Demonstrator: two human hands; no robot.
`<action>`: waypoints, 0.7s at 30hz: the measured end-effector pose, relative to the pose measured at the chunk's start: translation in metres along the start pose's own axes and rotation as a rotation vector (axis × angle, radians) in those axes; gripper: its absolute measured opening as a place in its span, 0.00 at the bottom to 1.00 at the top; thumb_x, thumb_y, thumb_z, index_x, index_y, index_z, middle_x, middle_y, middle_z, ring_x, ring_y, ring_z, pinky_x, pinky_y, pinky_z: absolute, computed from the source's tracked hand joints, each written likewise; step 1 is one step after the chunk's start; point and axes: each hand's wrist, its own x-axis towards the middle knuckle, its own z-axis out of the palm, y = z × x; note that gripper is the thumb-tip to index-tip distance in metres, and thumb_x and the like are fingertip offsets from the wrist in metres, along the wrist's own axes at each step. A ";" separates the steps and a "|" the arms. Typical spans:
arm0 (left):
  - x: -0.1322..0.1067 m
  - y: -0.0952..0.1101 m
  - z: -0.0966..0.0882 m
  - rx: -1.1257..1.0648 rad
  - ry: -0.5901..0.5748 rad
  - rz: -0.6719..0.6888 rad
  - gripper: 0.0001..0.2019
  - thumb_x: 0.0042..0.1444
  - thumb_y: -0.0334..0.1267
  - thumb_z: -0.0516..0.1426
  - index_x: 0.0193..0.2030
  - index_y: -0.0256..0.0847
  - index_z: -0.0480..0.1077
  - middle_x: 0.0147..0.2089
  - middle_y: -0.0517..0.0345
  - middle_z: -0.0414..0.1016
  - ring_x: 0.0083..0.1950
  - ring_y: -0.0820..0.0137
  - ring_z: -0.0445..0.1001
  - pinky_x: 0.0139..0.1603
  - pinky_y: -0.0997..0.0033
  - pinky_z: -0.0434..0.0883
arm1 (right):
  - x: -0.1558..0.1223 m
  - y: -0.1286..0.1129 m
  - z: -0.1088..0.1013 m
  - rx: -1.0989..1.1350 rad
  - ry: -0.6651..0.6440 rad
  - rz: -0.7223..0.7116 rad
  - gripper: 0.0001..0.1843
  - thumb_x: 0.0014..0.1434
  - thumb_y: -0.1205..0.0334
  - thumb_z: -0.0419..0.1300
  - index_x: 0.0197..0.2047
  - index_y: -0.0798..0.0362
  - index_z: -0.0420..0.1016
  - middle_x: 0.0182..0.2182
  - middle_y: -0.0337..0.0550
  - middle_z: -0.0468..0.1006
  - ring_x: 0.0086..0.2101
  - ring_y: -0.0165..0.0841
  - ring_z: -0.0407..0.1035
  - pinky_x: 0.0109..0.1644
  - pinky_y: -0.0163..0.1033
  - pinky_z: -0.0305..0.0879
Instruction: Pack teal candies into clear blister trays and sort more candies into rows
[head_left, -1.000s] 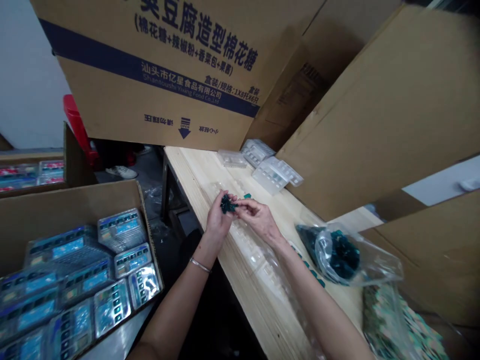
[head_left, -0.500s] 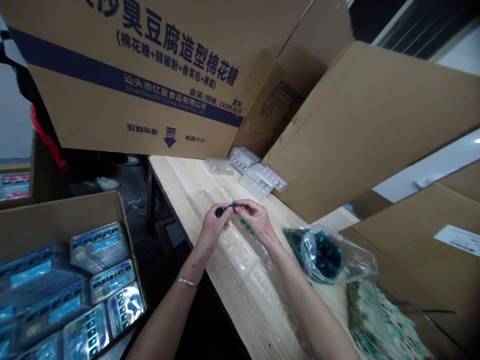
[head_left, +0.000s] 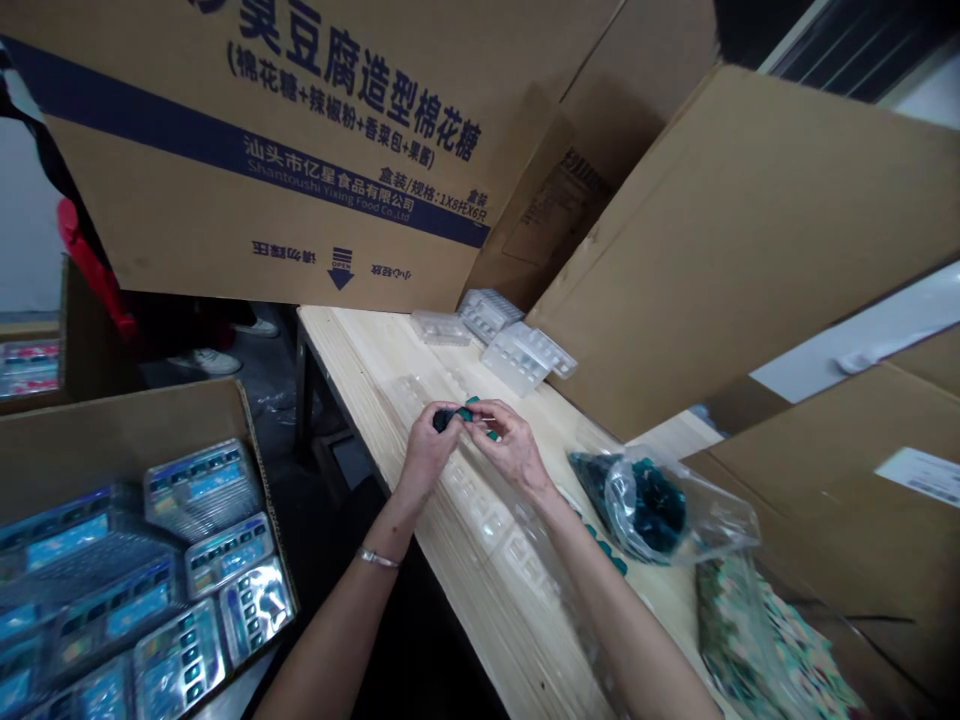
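Your left hand [head_left: 426,450]: over the bench [head_left: 510,650], close to its left edge, with the grip curled snugly around dark green pieces [head_left: 442,420].
Your right hand [head_left: 514,448]: just beside the left, fingertips drawn close at a small green piece [head_left: 465,414]; you cannot tell whether this grip pinches it or only touches.
Clear trays [head_left: 491,525]: below your hands, along the bench's left edge.
Tray stacks [head_left: 517,358]: toward the far edge, near the far right corner.
Plastic bag [head_left: 720,530]: by the right edge, mouth open, dark green pieces inside.
Cardboard box [head_left: 135,410]: off the bench's left edge, filled with packed trays [head_left: 180,650].
Big carton [head_left: 292,205]: standing at the far edge, blue band across it.
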 end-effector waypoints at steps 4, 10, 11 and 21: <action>-0.001 0.007 0.001 0.147 0.028 0.130 0.06 0.43 0.27 0.59 0.30 0.39 0.72 0.31 0.58 0.73 0.35 0.73 0.69 0.39 0.76 0.63 | 0.004 -0.002 -0.002 0.049 0.023 0.185 0.14 0.49 0.55 0.61 0.37 0.55 0.76 0.32 0.44 0.76 0.30 0.30 0.70 0.35 0.36 0.68; -0.009 0.021 0.002 0.134 -0.078 0.220 0.11 0.41 0.23 0.59 0.31 0.43 0.74 0.33 0.57 0.72 0.39 0.69 0.68 0.47 0.74 0.61 | 0.010 -0.009 -0.014 0.165 -0.040 0.332 0.15 0.50 0.51 0.61 0.32 0.55 0.77 0.21 0.39 0.74 0.24 0.29 0.68 0.33 0.36 0.66; -0.008 0.022 0.002 0.104 -0.085 0.212 0.11 0.41 0.23 0.60 0.30 0.43 0.74 0.33 0.57 0.72 0.39 0.69 0.68 0.47 0.75 0.61 | 0.010 -0.009 -0.016 0.180 -0.057 0.321 0.15 0.50 0.51 0.61 0.33 0.55 0.77 0.22 0.39 0.74 0.25 0.29 0.68 0.34 0.36 0.67; 0.001 0.017 -0.008 0.096 -0.151 0.067 0.07 0.39 0.27 0.63 0.27 0.41 0.74 0.28 0.60 0.72 0.32 0.72 0.67 0.36 0.78 0.62 | 0.013 -0.005 -0.025 0.111 -0.220 0.071 0.12 0.51 0.54 0.62 0.36 0.52 0.76 0.32 0.43 0.75 0.30 0.30 0.69 0.36 0.37 0.67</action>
